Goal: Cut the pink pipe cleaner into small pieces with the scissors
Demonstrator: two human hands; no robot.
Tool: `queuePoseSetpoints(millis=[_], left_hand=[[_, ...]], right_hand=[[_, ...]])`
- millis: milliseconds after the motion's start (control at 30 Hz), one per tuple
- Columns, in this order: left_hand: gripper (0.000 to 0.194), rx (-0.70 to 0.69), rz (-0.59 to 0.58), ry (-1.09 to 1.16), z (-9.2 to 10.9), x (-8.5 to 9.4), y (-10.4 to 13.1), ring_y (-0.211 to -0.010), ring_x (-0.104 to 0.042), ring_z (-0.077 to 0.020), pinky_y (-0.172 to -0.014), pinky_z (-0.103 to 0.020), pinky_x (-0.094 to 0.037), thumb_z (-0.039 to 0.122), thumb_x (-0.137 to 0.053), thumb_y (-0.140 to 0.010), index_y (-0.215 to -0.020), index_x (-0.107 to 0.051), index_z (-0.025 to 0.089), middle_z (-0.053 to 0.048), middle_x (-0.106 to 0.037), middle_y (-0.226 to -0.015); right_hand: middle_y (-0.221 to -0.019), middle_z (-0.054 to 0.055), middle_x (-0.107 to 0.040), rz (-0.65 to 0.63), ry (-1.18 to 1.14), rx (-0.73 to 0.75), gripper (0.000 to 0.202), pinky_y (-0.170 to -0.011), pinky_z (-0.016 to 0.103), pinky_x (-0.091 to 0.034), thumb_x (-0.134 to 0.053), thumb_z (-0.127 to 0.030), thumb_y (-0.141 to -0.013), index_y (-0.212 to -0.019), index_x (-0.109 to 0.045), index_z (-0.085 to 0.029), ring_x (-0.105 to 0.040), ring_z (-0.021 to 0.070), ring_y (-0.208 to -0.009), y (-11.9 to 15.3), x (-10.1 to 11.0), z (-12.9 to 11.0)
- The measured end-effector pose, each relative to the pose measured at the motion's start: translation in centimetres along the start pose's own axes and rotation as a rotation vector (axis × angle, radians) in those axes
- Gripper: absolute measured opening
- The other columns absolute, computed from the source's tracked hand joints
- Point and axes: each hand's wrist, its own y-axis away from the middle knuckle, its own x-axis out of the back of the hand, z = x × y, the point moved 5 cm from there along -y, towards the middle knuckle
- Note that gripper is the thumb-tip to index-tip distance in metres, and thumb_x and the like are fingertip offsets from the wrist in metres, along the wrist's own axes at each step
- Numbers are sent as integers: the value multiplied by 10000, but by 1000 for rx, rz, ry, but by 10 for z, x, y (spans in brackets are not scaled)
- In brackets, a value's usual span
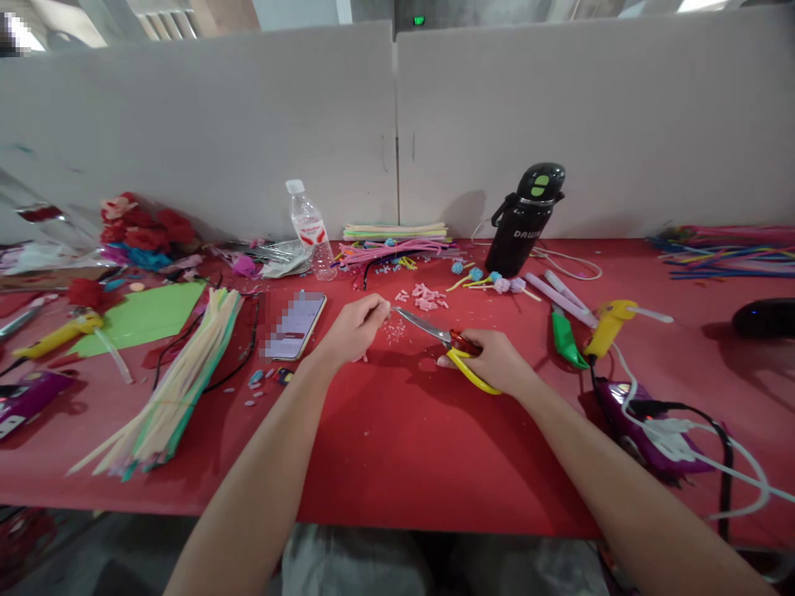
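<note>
My right hand (pixel 488 358) grips a pair of scissors (pixel 428 325) with yellow and red handles, its blades pointing left toward my left hand. The fingers of my left hand (pixel 361 321) are pinched together close to the scissor tips; whatever they hold is too small to make out. Just beyond the blades lies a small heap of short pink pieces (pixel 428 296), cut from something fuzzy. Tiny pale scraps (pixel 395 331) are scattered on the red table (pixel 397 463) beneath the tips.
At left are a bundle of pipe cleaners (pixel 180 389), a phone (pixel 295 325) and a yellow glue gun (pixel 59 335). A plastic bottle (pixel 310 232) and a black flask (pixel 525 223) stand behind. Another glue gun (pixel 609 327) and a purple power strip (pixel 652 439) with cables sit right.
</note>
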Motion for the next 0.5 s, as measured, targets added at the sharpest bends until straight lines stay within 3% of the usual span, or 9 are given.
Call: queuePoseSetpoints(millis=[500], left_hand=[[298, 29, -6, 60, -3, 0, -1, -401, -377, -56, -373, -180, -343, 449, -400, -881, -780, -488, 183, 32, -393, -604]], right_hand=[[-562, -46, -339, 39, 30, 1, 514, -450, 216, -201, -654, -642, -617, -605, -431, -179, -272, 85, -534, -1, 1, 0]])
